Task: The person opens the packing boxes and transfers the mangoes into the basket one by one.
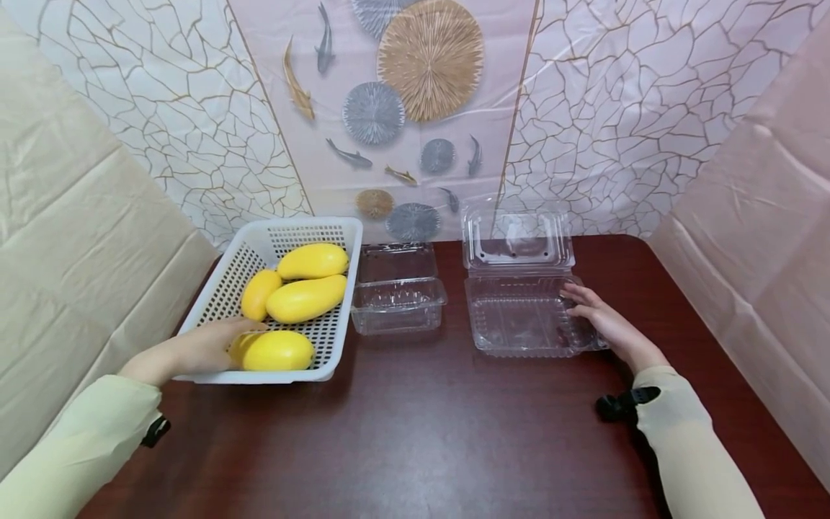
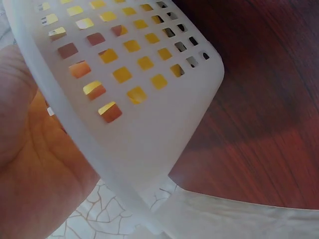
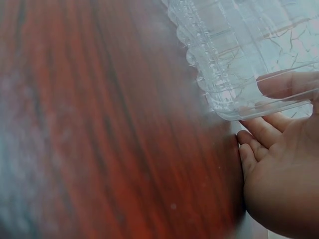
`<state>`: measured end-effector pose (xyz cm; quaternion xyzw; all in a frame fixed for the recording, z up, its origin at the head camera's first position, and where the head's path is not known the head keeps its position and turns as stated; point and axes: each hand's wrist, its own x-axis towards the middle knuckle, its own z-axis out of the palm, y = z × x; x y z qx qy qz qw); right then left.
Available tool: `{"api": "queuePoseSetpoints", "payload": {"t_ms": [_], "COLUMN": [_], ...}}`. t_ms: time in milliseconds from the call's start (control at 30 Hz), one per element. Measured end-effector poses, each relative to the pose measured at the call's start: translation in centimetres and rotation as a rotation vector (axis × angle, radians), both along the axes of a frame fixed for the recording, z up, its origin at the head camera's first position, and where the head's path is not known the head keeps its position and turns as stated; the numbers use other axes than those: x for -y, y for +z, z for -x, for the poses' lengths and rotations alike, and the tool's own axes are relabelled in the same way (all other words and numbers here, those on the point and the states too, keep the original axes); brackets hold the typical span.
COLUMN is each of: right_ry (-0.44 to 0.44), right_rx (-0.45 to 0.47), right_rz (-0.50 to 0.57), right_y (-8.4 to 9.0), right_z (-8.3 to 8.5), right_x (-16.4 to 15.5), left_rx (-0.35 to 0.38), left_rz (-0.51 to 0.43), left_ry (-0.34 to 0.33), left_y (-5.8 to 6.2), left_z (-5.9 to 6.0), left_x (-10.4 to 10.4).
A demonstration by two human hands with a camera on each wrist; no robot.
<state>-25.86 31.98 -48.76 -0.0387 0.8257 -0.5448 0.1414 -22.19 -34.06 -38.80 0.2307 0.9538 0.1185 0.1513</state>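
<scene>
Inside the white perforated basket [image 1: 353, 288], my left hand [image 1: 201, 346] reaches over the front-left rim and grips the left end of the nearest mango [image 1: 279, 352]. Several yellow mangoes lie there, including one at the back [image 1: 313, 261]. The left wrist view shows the palm [image 2: 45, 164] behind the basket wall [image 2: 154, 124]; its fingertips are mostly hidden. At the right, my right hand [image 1: 612, 328] holds the side of a clear plastic clamshell box [image 1: 519, 317], lid raised. In the right wrist view, the thumb [image 3: 284, 84] is on the inside and the fingers outside.
Between basket and clamshell stands a smaller clear plastic box [image 1: 398, 310], its lid tipped back. All stand on a dark red wooden table [image 1: 415, 432]. A patterned cloth [image 1: 402, 108] rises behind, with beige panels [image 1: 746, 252] at both sides.
</scene>
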Motion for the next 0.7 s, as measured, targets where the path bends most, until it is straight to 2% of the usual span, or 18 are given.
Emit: {"api": "queuePoseSetpoints", "payload": {"t_ms": [433,700], "right_ry": [0.006,0.01], "right_rx": [-0.007,0.0], "right_rz": [-0.013,-0.007], "right_y": [-0.04,-0.05], "right_z": [-0.15,0.0], "right_x": [-0.53,-0.15], "left_rx": [0.003,0.029], "left_rz": [0.008,0.016], "left_ry": [-0.023,0.009], "left_y": [0.08,0.13], "left_z": [0.16,0.09], "left_x": [-0.06,0.24]}}
